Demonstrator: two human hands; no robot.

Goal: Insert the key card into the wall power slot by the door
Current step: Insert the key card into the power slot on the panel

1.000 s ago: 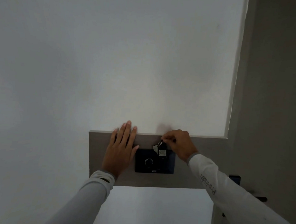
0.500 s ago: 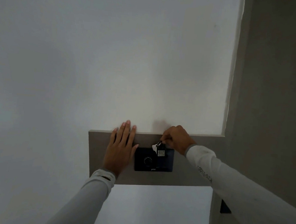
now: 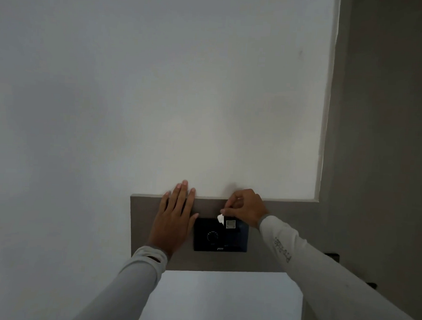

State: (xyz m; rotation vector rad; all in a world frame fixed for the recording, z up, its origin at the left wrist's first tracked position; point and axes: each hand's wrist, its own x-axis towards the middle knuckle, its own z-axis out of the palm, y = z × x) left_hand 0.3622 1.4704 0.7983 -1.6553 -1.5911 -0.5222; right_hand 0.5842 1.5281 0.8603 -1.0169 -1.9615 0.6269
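Note:
A black wall panel (image 3: 220, 241) with a round dial on its left half is mounted on a grey-brown board (image 3: 210, 207). My right hand (image 3: 247, 208) pinches the top of a small dark key card (image 3: 230, 224) with a pale label and a white tag, held at the panel's upper right part. How deep the card sits in the slot I cannot tell. My left hand (image 3: 175, 219) lies flat on the board just left of the panel, fingers spread upward.
A white wall (image 3: 159, 96) fills most of the view. A brown door or frame (image 3: 382, 144) stands to the right, with a dark handle part (image 3: 332, 256) low beside my right sleeve.
My right hand has shifted slightly and the white tag now sticks out to the left of the card. The left hand stays flat on the board.

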